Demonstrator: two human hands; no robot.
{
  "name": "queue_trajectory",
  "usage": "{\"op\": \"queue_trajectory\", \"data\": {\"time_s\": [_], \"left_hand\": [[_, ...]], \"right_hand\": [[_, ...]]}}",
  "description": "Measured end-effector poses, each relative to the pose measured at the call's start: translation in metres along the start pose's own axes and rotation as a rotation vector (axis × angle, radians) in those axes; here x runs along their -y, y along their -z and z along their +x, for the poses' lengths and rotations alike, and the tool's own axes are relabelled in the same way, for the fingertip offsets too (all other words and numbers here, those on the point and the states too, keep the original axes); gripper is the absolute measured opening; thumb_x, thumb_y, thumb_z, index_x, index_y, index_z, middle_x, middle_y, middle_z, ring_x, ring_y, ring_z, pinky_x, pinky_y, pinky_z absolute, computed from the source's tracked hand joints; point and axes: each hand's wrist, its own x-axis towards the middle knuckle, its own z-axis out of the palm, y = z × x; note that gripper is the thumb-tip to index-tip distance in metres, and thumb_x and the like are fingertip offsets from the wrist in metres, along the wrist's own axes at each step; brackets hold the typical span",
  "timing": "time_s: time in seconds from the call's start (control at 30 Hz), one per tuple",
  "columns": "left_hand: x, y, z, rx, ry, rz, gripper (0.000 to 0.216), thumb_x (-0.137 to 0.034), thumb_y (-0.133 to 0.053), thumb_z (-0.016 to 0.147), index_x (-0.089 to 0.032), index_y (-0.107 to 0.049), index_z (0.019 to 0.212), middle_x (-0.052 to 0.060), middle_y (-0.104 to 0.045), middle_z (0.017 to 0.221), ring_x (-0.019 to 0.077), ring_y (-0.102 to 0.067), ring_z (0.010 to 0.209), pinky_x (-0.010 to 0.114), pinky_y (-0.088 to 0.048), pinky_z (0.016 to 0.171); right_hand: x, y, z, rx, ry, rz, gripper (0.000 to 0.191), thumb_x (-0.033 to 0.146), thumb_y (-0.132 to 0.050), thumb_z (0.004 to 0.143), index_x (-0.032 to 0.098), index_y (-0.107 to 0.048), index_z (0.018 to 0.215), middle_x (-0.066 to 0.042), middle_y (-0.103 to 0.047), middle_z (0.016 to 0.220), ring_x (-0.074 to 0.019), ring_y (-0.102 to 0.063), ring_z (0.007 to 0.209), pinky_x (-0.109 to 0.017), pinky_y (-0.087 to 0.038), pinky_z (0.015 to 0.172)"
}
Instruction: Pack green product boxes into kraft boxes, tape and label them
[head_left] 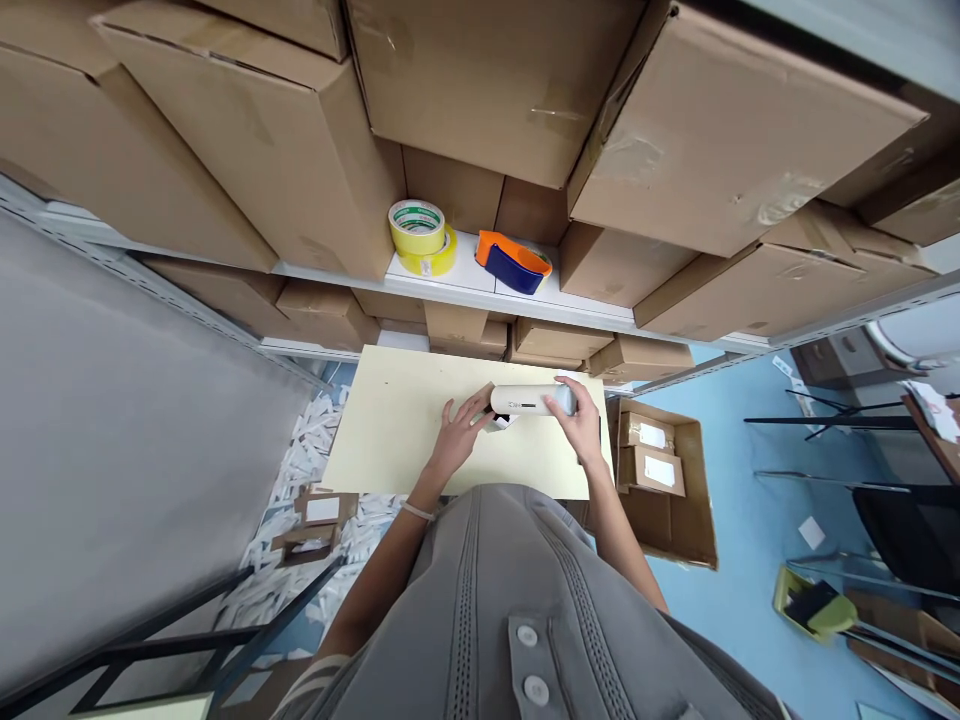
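Note:
A white cylinder [517, 400] with small dark print lies level above the pale tabletop [397, 420]. My right hand [577, 412] is closed around its greyish right end, thumb on the near side. At the cylinder's left end is a small brown cardboard box [483, 397], tilted, with a dark opening and a white piece below it. My left hand [457, 435] grips this box from the left, with one finger raised off it. Whether the cylinder's left end is inside the box or just against it, I cannot tell.
Yellow tape rolls [420, 235] and an orange-and-blue tape dispenser [514, 262] sit on the shelf ahead, among large cartons [480, 80]. An open carton [690, 500] holding smaller boxes stands right of the table. White paper scraps [292, 460] cover the floor at left.

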Motion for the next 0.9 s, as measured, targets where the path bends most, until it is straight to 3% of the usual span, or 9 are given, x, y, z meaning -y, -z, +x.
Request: {"op": "queue_trajectory", "data": {"time_s": [0.13,0.4,0.57,0.73,0.9], "left_hand": [[-0.003,-0.002,0.0,0.011,0.013,-0.016,0.056,-0.004,-0.038,0.086,-0.029,-0.053,0.133,0.007,-0.047,0.148,0.0229,-0.038,0.14,0.058,-0.013,0.116],[-0.003,-0.005,0.004,0.021,0.009,-0.024,0.059,-0.002,-0.034,0.086,-0.026,-0.05,0.137,0.009,-0.049,0.146,0.0224,-0.039,0.139,0.06,-0.007,0.117],[-0.002,-0.007,0.006,0.014,0.023,-0.027,0.055,-0.005,-0.034,0.088,-0.025,-0.05,0.137,0.009,-0.048,0.147,0.0222,-0.039,0.139,0.06,-0.006,0.117],[0.0,-0.007,0.006,-0.004,0.064,-0.033,0.052,-0.01,-0.033,0.091,-0.025,-0.047,0.139,0.008,-0.047,0.147,0.0215,-0.04,0.139,0.059,-0.005,0.117],[0.001,-0.009,0.003,-0.009,0.091,-0.048,0.057,-0.009,-0.035,0.09,-0.027,-0.043,0.143,0.008,-0.058,0.138,0.0231,-0.043,0.137,0.059,-0.009,0.117]], "right_hand": [[0.015,0.002,0.004,0.216,0.172,-0.213,0.044,0.045,-0.062,0.086,0.03,-0.059,0.128,-0.007,-0.056,0.116,-0.0234,-0.057,0.106,-0.035,-0.047,0.092],[0.036,-0.009,0.009,0.347,0.286,-0.527,0.053,0.04,-0.057,0.09,0.037,-0.047,0.141,-0.008,-0.044,0.118,-0.0224,-0.058,0.094,-0.034,-0.051,0.08],[0.042,-0.021,0.014,0.346,0.331,-0.516,0.053,0.036,-0.058,0.09,0.035,-0.047,0.142,-0.009,-0.045,0.119,-0.0262,-0.054,0.107,-0.036,-0.049,0.089],[0.042,-0.029,0.018,0.314,0.325,-0.481,0.052,0.035,-0.057,0.09,0.035,-0.047,0.141,-0.008,-0.046,0.122,-0.0258,-0.054,0.109,-0.036,-0.049,0.091],[0.027,-0.04,0.017,0.437,0.319,-0.561,0.055,0.03,-0.059,0.087,0.034,-0.047,0.141,-0.008,-0.048,0.122,-0.0263,-0.054,0.106,-0.038,-0.049,0.089]]}}
